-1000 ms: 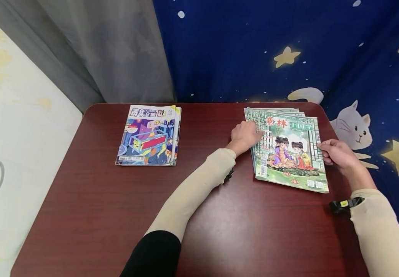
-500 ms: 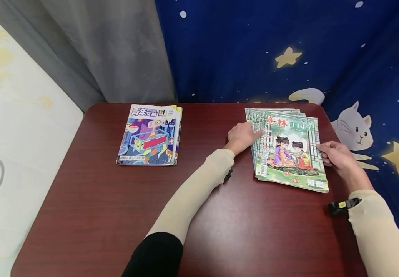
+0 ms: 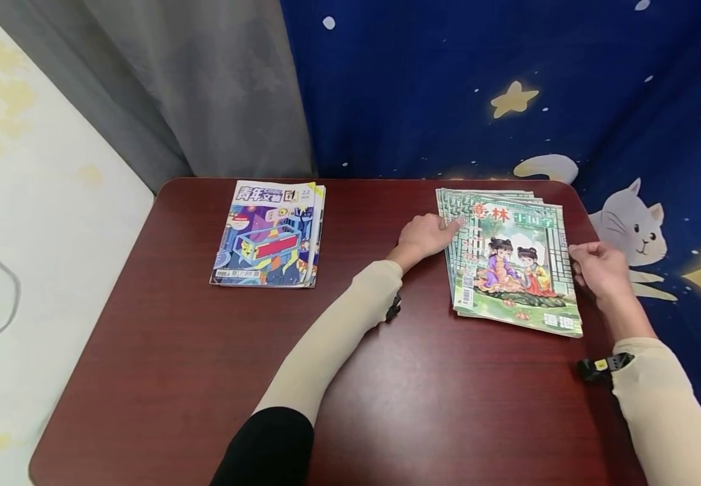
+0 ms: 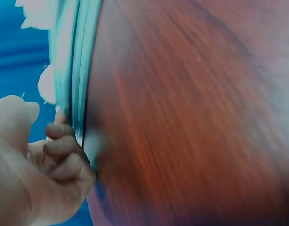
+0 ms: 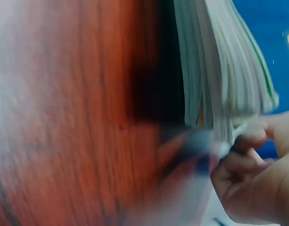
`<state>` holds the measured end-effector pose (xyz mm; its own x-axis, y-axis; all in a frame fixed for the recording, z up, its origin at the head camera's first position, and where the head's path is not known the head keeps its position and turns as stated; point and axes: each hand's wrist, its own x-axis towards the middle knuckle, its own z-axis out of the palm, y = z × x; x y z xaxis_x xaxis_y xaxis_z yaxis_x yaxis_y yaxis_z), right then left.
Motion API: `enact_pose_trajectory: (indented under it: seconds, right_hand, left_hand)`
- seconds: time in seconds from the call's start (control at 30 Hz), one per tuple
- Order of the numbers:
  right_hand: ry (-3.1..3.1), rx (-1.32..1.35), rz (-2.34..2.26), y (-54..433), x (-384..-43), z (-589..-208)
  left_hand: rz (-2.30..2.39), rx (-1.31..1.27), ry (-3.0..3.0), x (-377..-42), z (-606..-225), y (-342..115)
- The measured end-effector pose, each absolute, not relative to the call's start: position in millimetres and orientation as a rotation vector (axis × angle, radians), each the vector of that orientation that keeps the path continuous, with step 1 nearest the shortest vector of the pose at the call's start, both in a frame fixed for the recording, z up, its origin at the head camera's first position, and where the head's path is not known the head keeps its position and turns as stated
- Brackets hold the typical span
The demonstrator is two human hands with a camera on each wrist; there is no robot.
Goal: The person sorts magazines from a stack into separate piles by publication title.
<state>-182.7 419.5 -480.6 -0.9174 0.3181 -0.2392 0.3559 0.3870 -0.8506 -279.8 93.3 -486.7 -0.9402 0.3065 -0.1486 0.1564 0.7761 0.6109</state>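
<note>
A stack of magazines (image 3: 511, 270) lies fanned at the table's right, its green top cover showing two cartoon children. My left hand (image 3: 423, 236) is at the stack's left edge, thumb reaching onto the covers. In the left wrist view, that hand's curled fingers (image 4: 62, 146) touch the greenish spines. At the right edge is my right hand (image 3: 602, 270), thumb tip beside the cover. Seen from the right wrist, its bent fingers (image 5: 245, 160) meet the page edges (image 5: 243, 89). Parts of both hands' fingers are hidden in the head view.
A second, smaller pile of magazines (image 3: 268, 236) with a purple cover rests at the back left of the dark red table (image 3: 162, 351). Behind the table hang a grey curtain (image 3: 223, 88) and a blue star-patterned curtain (image 3: 411, 88). A white patterned surface (image 3: 40, 236) borders the left.
The head view has shifted slightly, so everything appears farther right. My right thumb has slipped from over the cover to its edge. My left hand has moved slightly left relative to the stack.
</note>
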Motion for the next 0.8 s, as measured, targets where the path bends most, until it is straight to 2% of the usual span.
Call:
enact_pose_trajectory:
  seconds: [0.13, 0.33, 0.47, 0.67, 0.8]
  right_hand:
    - [2.697, 0.674, -1.597, 407.6, -182.8, -467.3]
    - [2.824, 0.485, -1.47, 386.4, -185.8, -453.6]
    - [2.988, 0.407, -1.208, 365.4, -184.5, -452.2]
    - [3.158, 0.312, -0.725, 325.5, -174.7, -458.5]
    - [3.2, 0.142, -0.648, 301.4, -172.9, -460.5]
  left_hand:
    - [1.028, 0.407, 2.612, -273.8, -481.5, 79.1]
    - [0.851, 0.471, 2.684, -252.5, -466.4, 58.2]
    - [0.792, 0.505, 2.753, -243.5, -460.1, 40.4]
    - [0.392, 0.622, 2.995, -239.4, -462.7, 7.4]
    - [0.191, 0.649, 3.055, -240.5, -460.2, -14.6]
